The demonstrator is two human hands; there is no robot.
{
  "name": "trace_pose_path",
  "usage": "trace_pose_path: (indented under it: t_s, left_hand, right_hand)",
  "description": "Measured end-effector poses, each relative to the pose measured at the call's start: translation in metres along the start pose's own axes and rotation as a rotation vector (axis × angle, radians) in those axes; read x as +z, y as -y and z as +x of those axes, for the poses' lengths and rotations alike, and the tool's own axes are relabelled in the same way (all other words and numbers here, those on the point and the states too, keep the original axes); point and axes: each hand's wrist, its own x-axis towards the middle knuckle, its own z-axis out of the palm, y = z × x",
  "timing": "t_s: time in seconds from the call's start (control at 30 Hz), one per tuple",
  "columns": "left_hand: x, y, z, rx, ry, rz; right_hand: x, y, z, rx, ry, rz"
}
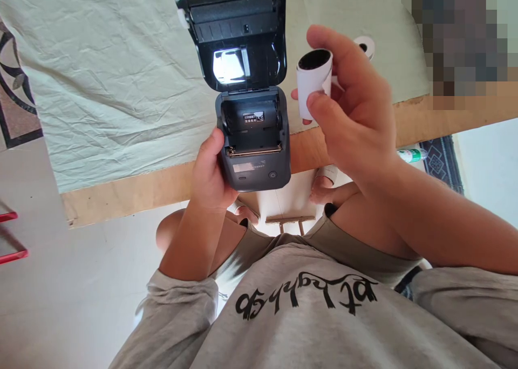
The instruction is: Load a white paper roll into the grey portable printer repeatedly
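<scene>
My left hand (pixel 210 175) grips the left side of a small dark label printer (pixel 254 158) held over the table edge. Its lid (pixel 238 29) is swung fully back, and the paper bay (pixel 253 126) inside holds no roll. My right hand (pixel 352 110) holds a small white paper roll (pixel 313 80) with a dark hollow core, upright, just right of the open printer. My thumb and fingers pinch the roll's loose outer flap. The roll and the printer are apart.
A wooden table (pixel 133 188) is covered by a wrinkled pale green cloth (pixel 121 88). Another white roll (pixel 366 45) lies on the cloth behind my right hand. A bottle (pixel 410 154) lies on the floor at right, by a patterned rug (pixel 441 158).
</scene>
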Motion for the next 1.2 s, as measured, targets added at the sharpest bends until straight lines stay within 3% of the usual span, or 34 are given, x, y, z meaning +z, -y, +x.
trace_pose_path:
  t_s: [0.1,0.2,0.5,0.7,0.8,0.9,1.03,1.13,1.2]
  left_hand:
    - [-0.001,0.001,0.000,-0.006,0.005,0.045]
    - [-0.002,0.001,0.000,0.015,0.005,0.091]
    - [-0.003,0.002,-0.004,-0.005,0.014,0.138]
    - [-0.001,0.002,-0.003,0.049,0.027,0.137]
    - [-0.003,0.001,-0.004,0.070,0.058,0.132]
    - [-0.007,-0.001,-0.005,0.042,0.017,0.191]
    - [-0.009,-0.001,-0.006,0.045,0.011,0.168]
    - [-0.010,-0.001,-0.006,0.039,0.045,0.145]
    - [-0.010,-0.002,-0.006,0.022,0.049,0.159]
  right_hand:
    - [-0.001,0.008,-0.005,-0.266,0.049,-0.299]
    - [0.004,0.010,-0.008,-0.454,0.171,-0.420]
    - [0.018,0.005,-0.001,-0.364,0.236,-0.557]
    - [0.019,0.006,-0.006,-0.553,0.171,-0.578]
    - [0.021,0.003,-0.010,-0.641,0.207,-0.575]
    - [0.019,-0.002,-0.010,-0.695,0.255,-0.551]
    - [0.012,0.003,-0.008,-0.673,0.199,-0.429]
    - [0.005,0.013,-0.009,-0.493,0.039,-0.399]
    - [0.002,0.017,-0.009,-0.363,0.008,-0.343]
